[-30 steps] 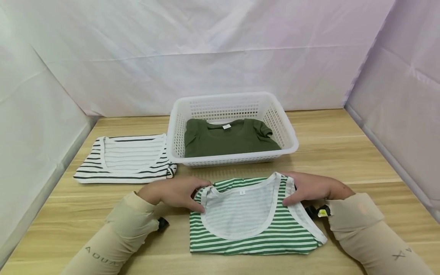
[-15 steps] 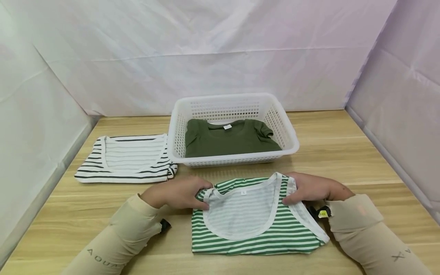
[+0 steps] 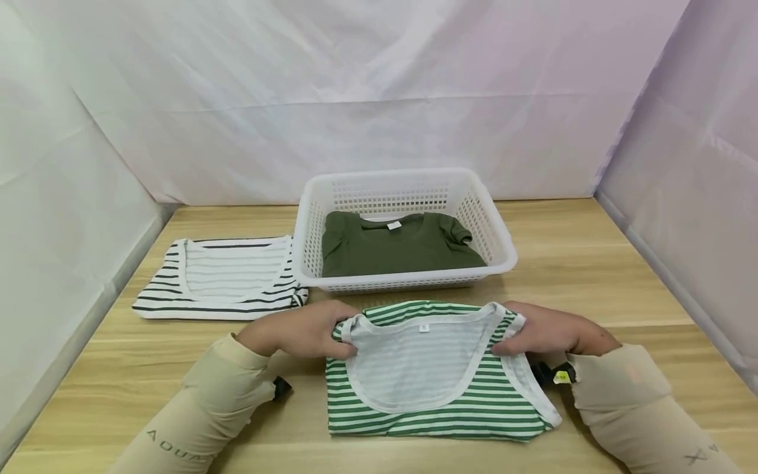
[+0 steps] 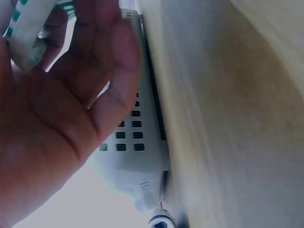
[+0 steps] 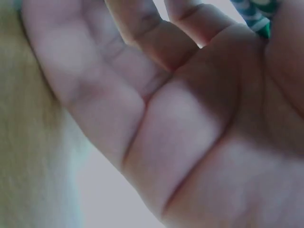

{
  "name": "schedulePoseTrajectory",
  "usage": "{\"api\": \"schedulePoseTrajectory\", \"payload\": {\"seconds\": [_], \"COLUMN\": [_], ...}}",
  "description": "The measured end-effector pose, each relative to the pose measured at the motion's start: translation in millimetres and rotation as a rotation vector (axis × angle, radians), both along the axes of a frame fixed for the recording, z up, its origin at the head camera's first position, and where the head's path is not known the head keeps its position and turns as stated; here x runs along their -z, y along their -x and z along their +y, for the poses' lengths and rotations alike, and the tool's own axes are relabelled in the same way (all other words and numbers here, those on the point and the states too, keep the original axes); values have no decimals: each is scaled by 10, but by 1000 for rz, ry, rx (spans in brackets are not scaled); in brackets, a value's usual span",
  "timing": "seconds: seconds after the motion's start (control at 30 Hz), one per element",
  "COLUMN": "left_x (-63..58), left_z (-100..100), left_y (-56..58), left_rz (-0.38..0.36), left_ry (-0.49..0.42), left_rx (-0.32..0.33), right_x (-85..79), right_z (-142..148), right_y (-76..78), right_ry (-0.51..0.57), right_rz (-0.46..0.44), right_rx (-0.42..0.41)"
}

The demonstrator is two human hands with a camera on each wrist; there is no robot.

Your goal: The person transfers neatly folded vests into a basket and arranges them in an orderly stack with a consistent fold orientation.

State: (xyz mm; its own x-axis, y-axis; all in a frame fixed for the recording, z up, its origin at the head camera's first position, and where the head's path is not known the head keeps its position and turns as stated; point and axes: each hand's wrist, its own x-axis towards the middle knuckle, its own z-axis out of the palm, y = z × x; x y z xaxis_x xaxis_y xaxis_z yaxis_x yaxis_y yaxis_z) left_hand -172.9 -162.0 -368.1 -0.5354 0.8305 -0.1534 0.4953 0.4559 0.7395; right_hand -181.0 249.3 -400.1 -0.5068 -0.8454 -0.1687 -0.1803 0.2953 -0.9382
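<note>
Left hand (image 3: 302, 329): pinches green-striped top (image 3: 435, 375), lower centre.
Right hand (image 3: 545, 330): pinches same top.
White basket (image 3: 408, 282): frame centre, 1 olive shirt (image 3: 397, 253) inside.
Black-striped top (image 3: 227, 280): left.

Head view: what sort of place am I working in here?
Probably a makeshift, screened-off work booth: pale sheeting hangs on three sides of a wood-grain table, which bears a white basket and the green-striped top.
</note>
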Motion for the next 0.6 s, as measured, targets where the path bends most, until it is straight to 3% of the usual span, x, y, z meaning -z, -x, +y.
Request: {"api": "schedulePoseTrajectory", "payload": {"seconds": [0.3, 0.4, 0.5, 0.6], "left_x": [11, -50, -149, -275], "left_z": [14, -4, -45, -126], "left_y": [13, -10, -45, -79], "left_rz": [-70, -77, -57, -44], "left_ry": [-26, -36, -44, -73], "left_rx": [-15, -49, -113, -177], "right_x": [-123, -250, -404, -557], "right_z": [0, 14, 14, -31], "right_y": [-177, -268, -327, -309], "right_ry": [-138, -183, -159, -58], "right_rz": [46, 122, 165, 173], "right_rx": [145, 205, 254, 268]}}
